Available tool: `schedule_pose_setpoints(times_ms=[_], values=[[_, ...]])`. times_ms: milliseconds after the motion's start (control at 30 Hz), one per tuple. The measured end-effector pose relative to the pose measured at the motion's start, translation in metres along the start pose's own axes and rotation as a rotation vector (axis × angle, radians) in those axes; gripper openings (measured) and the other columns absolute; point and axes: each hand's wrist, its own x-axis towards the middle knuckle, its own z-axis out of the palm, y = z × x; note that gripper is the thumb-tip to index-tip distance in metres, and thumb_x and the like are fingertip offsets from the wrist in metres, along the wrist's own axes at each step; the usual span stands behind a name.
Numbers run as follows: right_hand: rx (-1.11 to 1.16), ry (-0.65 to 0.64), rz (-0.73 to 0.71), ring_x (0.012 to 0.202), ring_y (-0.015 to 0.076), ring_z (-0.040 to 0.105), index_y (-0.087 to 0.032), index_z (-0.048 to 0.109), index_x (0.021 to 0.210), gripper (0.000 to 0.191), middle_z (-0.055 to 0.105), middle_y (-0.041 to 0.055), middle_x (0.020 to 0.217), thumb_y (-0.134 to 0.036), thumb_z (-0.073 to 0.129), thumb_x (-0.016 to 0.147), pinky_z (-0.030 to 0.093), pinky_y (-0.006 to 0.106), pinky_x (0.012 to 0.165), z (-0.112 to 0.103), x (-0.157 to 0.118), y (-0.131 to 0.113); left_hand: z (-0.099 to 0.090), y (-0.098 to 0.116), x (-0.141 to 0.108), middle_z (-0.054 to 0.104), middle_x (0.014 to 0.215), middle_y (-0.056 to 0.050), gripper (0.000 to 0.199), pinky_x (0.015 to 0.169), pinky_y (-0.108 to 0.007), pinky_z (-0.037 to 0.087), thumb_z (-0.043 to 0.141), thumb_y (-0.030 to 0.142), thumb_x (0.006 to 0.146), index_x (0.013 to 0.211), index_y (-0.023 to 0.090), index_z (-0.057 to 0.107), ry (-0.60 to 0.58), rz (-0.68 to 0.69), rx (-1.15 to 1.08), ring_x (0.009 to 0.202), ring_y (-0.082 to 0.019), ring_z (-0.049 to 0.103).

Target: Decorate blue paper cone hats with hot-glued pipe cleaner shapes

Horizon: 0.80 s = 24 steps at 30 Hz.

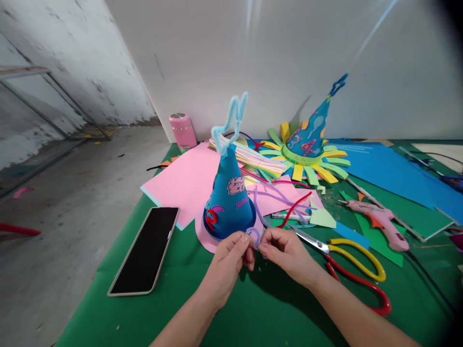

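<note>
Head view: handmade cone hats and craft materials on a green-covered table [181, 318]. Writing: the near blue hat [228, 212], standing upright on a pink brim, bears a red bent shape [211, 220] resembling a 2, a pink patch [236, 185] with dark outlines and a small purple mark; the last two cannot be read with certainty. On the far blue hat [314, 127], ringed with yellow and green paper strips, a pink shape resembles a 4; the marks on its band are too small to read. No brand can be made out on the pink bottle [183, 131] or the dark-screened phone [144, 253].

Grip: the left hand [233, 253] and right hand [285, 248] each pinch a bent purple pipe cleaner [257, 237] between thumb and fingers, the fingertips nearly closed. The held piece lies between the two hands, just in front of the near hat's lower edge. Scissors [327, 248] with yellow and red handles lie beside the right forearm; beyond them rests a pink glue gun [383, 224].
</note>
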Motion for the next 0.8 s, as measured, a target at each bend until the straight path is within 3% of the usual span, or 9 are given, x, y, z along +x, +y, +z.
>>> schedule_pose_setpoints(times_ms=[200, 400, 633, 800], values=[[-0.050, -0.002, -0.030, 0.051, 0.0080, 0.035, -0.016, 0.047, 0.061, 0.019, 0.043, -0.0041, 0.056, -0.026, 0.050, 0.076, 0.028, 0.020, 0.047, 0.0008, -0.0002, -0.0005, 0.0002, -0.0010, 0.0004, 0.043, 0.054, 0.005, 0.019, 0.052, -0.021, 0.032, 0.054, 0.028, 0.075, 0.062, 0.016, 0.047, -0.005, 0.057, 0.104, 0.051, -0.007, 0.041], [0.007, -0.065, 0.008, 0.050, 0.0080, 0.036, -0.016, 0.047, 0.060, 0.020, 0.042, -0.0045, 0.054, -0.027, 0.049, 0.077, 0.028, 0.020, 0.047, -0.0042, 0.0005, -0.0043, -0.0012, -0.0024, 0.0011, 0.040, 0.052, 0.006, 0.017, 0.048, -0.020, 0.031, 0.053, 0.024, 0.075, 0.062, 0.016, 0.046, -0.013, 0.025, 0.036, 0.049, -0.007, 0.038], [0.021, 0.019, -0.012, 0.052, 0.0082, 0.037, -0.016, 0.046, 0.060, 0.019, 0.043, -0.0041, 0.055, -0.025, 0.052, 0.076, 0.030, 0.020, 0.049, -0.0017, 0.0003, 0.0002, 0.0001, -0.0018, 0.0004, 0.045, 0.053, 0.005, 0.018, 0.051, -0.020, 0.033, 0.051, 0.026, 0.077, 0.063, 0.015, 0.048, 0.019, 0.021, 0.034, 0.051, -0.007, 0.041], [0.065, 0.013, -0.025, 0.053, 0.0078, 0.037, -0.015, 0.047, 0.063, 0.019, 0.042, -0.0044, 0.057, -0.026, 0.052, 0.077, 0.030, 0.020, 0.050, 0.0000, 0.0001, 0.0010, -0.0019, -0.0053, 0.0009, 0.043, 0.051, 0.005, 0.018, 0.048, -0.019, 0.030, 0.054, 0.026, 0.075, 0.063, 0.015, 0.049, 0.011, 0.033, 0.103, 0.048, -0.006, 0.038]])
